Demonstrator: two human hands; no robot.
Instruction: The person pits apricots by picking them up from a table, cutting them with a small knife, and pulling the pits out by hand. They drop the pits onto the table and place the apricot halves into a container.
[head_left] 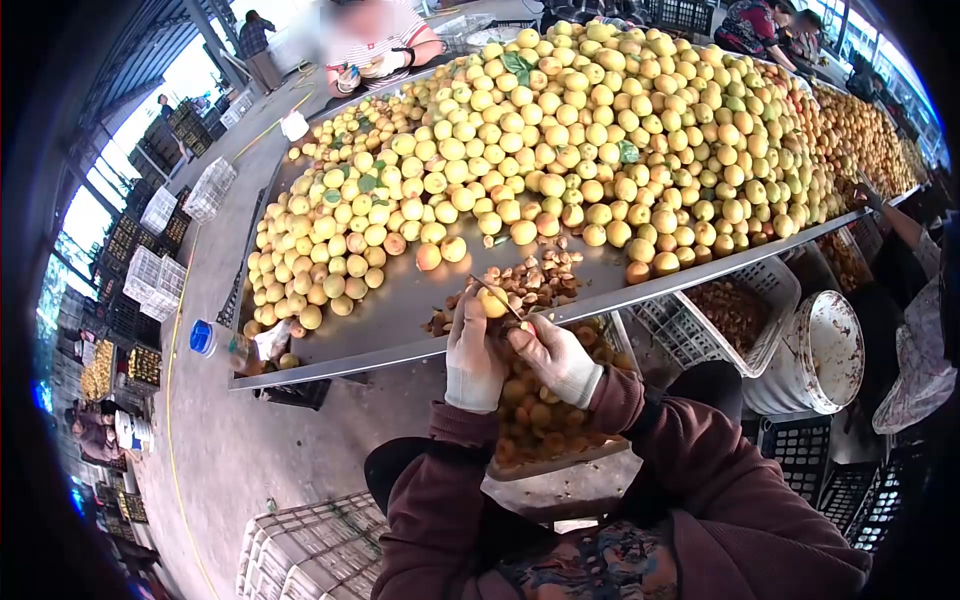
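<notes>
halving an apricot at the worktop's near edge

the left hand [474,352], in a white glove, pinches 1 apricot [492,302] between thumb and curled fingers, holding it just above the near edge of the steel worktop [395,300]. the right hand [556,357], also gloved, is closed around a small knife [500,300] whose thin blade lies across the fruit, pointing toward 10 o'clock. the 2 hands touch each other at the fruit.

judging from this, the step in hand is the cut around the apricot, before the stone comes out. a loose pile of pits [530,280] lies on the worktop just at 12 o'clock from the hands, and a tray of opened fruit [540,410] sits below the worktop edge at 6 o'clock, between the person's knees. the big heap of whole apricots [600,130] fills the worktop from 11 to 2 o'clock.

the next move probably calls for a steady turn of the fruit against the blade, with the left thumb kept off the edge, then a twist to part the halves. the blade is close to the glove, so a slip is the main risk.

a co-worker [375,45] works at the far side at 12 o'clock; a white bucket [825,350] stands at 3 o'clock.
</notes>
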